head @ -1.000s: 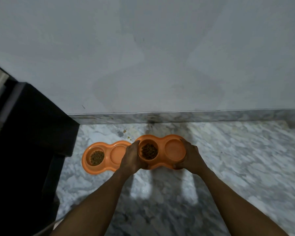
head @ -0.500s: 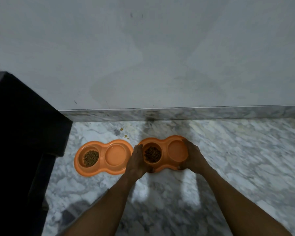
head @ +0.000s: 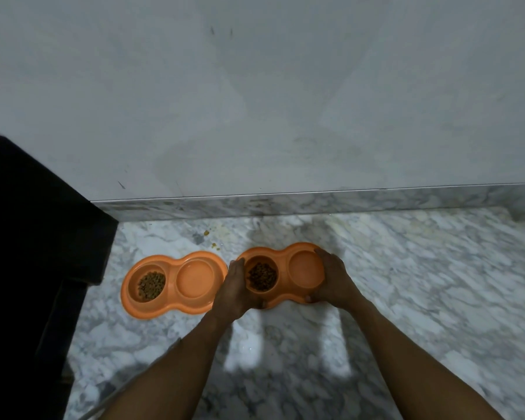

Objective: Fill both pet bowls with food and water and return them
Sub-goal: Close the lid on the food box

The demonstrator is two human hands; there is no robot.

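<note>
Two orange double pet bowls are on or near the marble floor by the wall. The left double bowl (head: 173, 298) lies flat, with brown kibble (head: 151, 284) in its left cup and a clear-looking right cup. The right double bowl (head: 282, 253) is gripped at both ends. My left hand (head: 235, 291) wraps its left end beside the kibble-filled cup (head: 262, 276). My right hand (head: 334, 281) holds its right end, next to the other cup (head: 305, 269). Whether this bowl touches the floor I cannot tell.
A grey wall with a marble skirting (head: 315, 201) runs across behind the bowls. A tall black piece of furniture (head: 37, 253) stands at the left, close to the left bowl. A few stray kibble bits (head: 214, 245) lie on the floor (head: 422, 283).
The held bowl has moved a little right and down toward the floor, away from the left bowl, which it overlapped a second ago. Both hands keep their grip.
</note>
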